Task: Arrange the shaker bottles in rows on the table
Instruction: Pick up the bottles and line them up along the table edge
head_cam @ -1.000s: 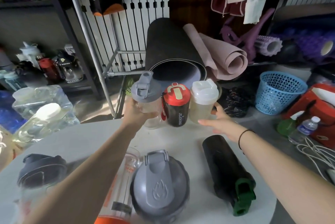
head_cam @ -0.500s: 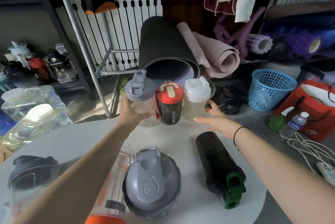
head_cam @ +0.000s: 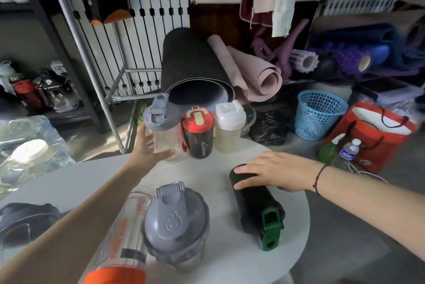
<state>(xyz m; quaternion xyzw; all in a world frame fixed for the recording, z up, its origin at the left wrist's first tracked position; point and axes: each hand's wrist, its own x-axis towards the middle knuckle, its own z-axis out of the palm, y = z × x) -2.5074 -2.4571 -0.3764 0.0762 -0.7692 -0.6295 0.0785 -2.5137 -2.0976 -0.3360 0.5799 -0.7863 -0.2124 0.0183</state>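
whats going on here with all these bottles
A person is lining up shaker bottles on a round white table. Three stand upright in a row at the far edge: a clear grey-lid bottle, a red-lid bottle and a white-lid bottle. The left hand is open beside the grey-lid bottle, touching or nearly touching it. The right hand rests on a black bottle lying on its side with a green cap. More bottles wait nearer the camera.
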